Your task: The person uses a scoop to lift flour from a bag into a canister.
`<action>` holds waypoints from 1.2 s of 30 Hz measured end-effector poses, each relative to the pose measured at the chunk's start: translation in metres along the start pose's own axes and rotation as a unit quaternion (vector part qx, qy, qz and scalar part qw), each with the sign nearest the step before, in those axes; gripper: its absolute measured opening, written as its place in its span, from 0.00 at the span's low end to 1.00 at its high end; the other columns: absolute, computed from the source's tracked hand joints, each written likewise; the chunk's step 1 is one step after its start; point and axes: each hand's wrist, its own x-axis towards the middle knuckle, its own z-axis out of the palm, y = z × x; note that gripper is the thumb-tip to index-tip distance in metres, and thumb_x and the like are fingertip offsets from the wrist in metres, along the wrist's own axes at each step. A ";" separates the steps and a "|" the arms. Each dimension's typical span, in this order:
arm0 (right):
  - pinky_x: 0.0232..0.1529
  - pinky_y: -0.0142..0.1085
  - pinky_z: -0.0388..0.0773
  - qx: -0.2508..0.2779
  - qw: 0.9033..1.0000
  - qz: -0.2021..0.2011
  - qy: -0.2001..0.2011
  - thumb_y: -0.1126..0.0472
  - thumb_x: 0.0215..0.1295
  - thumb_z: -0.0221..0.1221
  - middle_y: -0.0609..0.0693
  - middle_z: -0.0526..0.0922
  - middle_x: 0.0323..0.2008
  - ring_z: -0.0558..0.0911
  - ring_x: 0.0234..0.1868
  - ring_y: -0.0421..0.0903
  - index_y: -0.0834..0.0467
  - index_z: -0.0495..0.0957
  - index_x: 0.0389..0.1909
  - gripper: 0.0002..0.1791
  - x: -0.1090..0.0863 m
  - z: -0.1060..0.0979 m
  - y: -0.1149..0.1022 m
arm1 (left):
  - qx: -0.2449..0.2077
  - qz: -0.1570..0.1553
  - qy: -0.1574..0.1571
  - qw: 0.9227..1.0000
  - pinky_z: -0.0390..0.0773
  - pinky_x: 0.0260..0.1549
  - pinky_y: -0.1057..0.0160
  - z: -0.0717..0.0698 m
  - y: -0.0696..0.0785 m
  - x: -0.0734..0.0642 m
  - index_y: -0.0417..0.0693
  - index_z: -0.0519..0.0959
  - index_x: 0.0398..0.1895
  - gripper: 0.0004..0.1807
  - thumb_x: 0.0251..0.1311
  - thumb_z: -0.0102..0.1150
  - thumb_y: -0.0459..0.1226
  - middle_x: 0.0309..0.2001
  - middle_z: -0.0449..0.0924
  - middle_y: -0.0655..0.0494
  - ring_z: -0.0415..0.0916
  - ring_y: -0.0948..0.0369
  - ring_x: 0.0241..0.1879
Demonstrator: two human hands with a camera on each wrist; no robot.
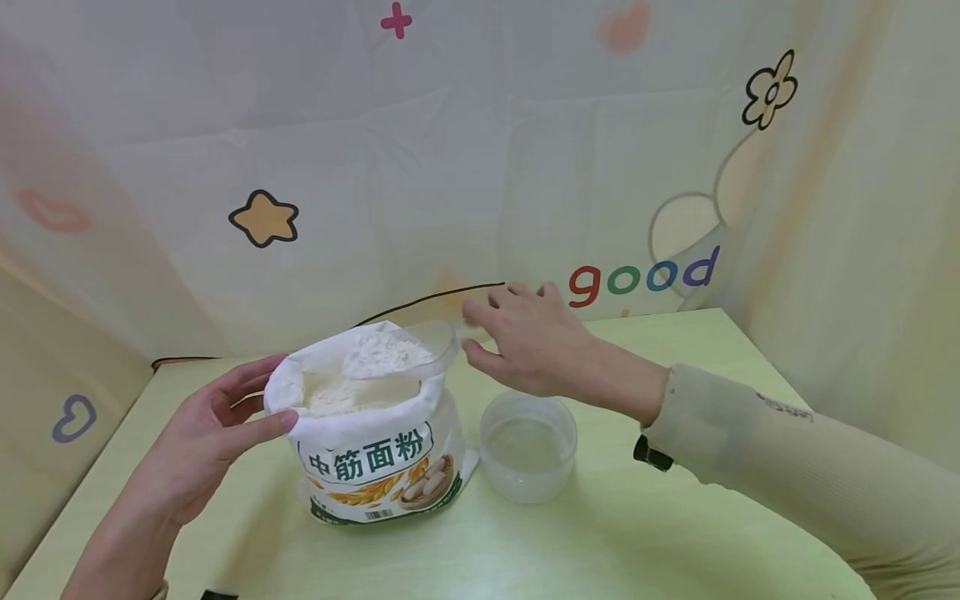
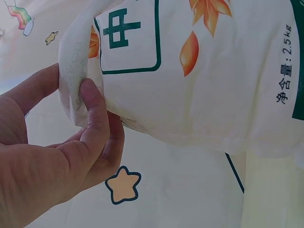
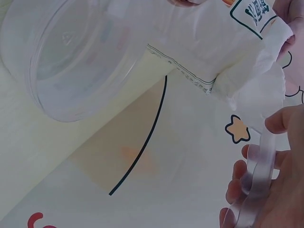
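Note:
A white flour bag [image 1: 371, 432] with green lettering and its rim folded outward stands on the table, flour [image 1: 326, 398] visible inside. My left hand [image 1: 198, 437] pinches the folded rim [image 2: 73, 97] at the bag's left side, thumb outside. In my right hand [image 1: 536, 342] is a clear plastic scoop [image 1: 446, 343], gripped by its handle [image 3: 260, 183]. Heaped flour [image 1: 384, 352] fills the scoop, which hovers over the right part of the bag's mouth. Beneath the right hand, a clear round plastic bowl [image 1: 517, 487] sits just right of the bag.
The pale yellow-green table [image 1: 645, 517] spreads out in front and to the right. Behind it hangs a printed curtain [image 1: 450, 167] with a star, hearts and coloured letters; it also closes off both sides.

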 end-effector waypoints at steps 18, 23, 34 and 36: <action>0.48 0.54 0.68 0.016 1.000 0.009 0.021 0.45 0.75 0.50 0.49 0.79 0.45 0.75 0.51 0.53 0.50 0.76 0.59 0.20 -0.010 -0.005 0.016 | 0.022 -0.007 0.003 1.000 0.78 0.51 0.70 0.000 0.001 0.001 0.42 0.64 0.76 0.36 0.67 0.66 0.29 0.66 0.68 0.52 0.76 0.62 0.58; 0.45 0.52 0.68 0.016 1.000 0.008 0.023 0.45 0.75 0.50 0.50 0.78 0.44 0.75 0.49 0.52 0.50 0.76 0.58 0.19 -0.013 -0.007 0.018 | 0.028 -0.014 0.005 0.999 0.78 0.51 0.70 -0.001 0.001 0.000 0.43 0.63 0.76 0.37 0.67 0.67 0.30 0.67 0.68 0.52 0.76 0.62 0.57; 0.45 0.52 0.69 0.014 0.999 0.010 0.035 0.45 0.75 0.49 0.51 0.79 0.44 0.75 0.49 0.53 0.51 0.76 0.57 0.20 -0.020 -0.008 0.027 | 0.026 -0.010 0.005 1.000 0.78 0.51 0.70 0.000 0.000 0.001 0.42 0.64 0.76 0.36 0.67 0.66 0.30 0.67 0.68 0.52 0.76 0.62 0.57; 0.46 0.53 0.68 0.014 0.999 0.012 0.035 0.45 0.75 0.49 0.51 0.79 0.45 0.75 0.49 0.53 0.51 0.76 0.57 0.20 -0.022 -0.008 0.029 | 0.026 -0.010 0.005 1.000 0.78 0.51 0.70 0.000 0.000 0.001 0.42 0.64 0.76 0.36 0.67 0.66 0.30 0.67 0.68 0.51 0.76 0.62 0.57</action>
